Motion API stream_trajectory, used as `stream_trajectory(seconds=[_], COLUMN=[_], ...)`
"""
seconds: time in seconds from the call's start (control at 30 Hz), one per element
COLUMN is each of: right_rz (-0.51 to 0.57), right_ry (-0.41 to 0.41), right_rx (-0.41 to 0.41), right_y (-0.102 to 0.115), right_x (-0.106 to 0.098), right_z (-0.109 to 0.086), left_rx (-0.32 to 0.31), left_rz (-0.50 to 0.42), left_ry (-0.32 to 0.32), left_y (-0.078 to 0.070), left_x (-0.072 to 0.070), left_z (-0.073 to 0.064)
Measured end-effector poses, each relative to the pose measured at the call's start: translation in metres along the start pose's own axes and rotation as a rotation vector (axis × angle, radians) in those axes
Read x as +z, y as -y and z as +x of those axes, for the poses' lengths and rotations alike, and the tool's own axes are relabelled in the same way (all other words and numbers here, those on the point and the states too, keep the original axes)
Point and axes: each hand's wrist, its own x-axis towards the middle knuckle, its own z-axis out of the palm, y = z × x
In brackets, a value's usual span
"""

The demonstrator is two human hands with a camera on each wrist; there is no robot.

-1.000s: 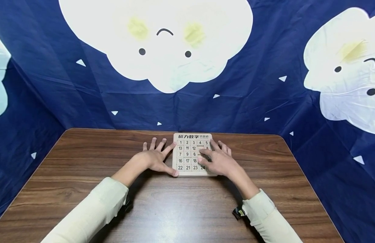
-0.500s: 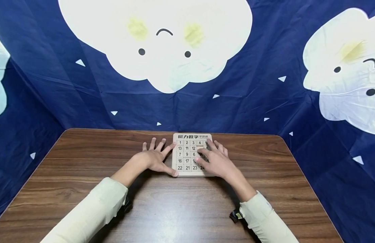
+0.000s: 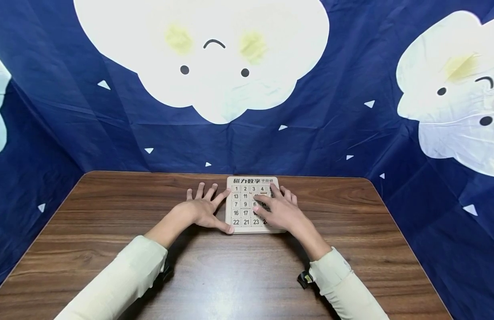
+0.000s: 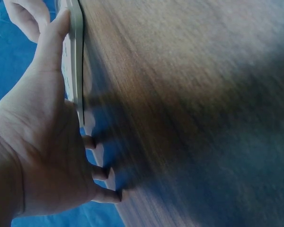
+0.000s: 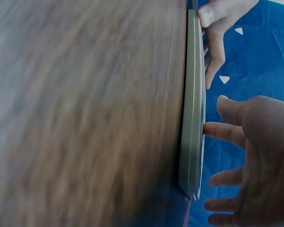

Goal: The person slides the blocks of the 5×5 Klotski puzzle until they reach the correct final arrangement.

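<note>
One fingertip [image 3: 256, 197] of the loosely extended right hand [image 3: 283, 213] is shifted a column left over the number-sliding puzzle [image 3: 245, 209] on the desk [image 3: 214, 275], suggesting a new slide is begun, while the puzzle's left edge is touched by the spread left hand [image 3: 200, 211].

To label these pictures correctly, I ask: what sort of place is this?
Possibly a curtained-off booth: blue cloth printed with clouds hangs behind and beside a wooden table, where a numbered board lies.
</note>
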Motion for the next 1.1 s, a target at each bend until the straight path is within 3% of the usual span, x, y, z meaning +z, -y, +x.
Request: stream_trajectory(seconds=[0.3,0.57,0.87,1.1], right_rz=[-0.008,-0.023,-0.037,-0.037], right_ry=[-0.025,-0.078,0.011,0.050], right_rx=[0.052,-0.035,-0.062,-0.028], right_y=[-0.014,-0.005,0.021,0.023], right_x=[-0.003,0.006,0.010,0.007], right_z=[-0.007,-0.002,0.006,0.009], left_rx=[0.003,0.003,0.003,0.004], left_rz=[0.002,0.010,-0.002,0.003], left_ry=[0.000,-0.002,0.004,0.005], left_y=[-0.002,-0.001,0.000,0.001], left_x=[0.000,0.000,0.000,0.000], left_z=[0.000,0.001,0.000,0.001])
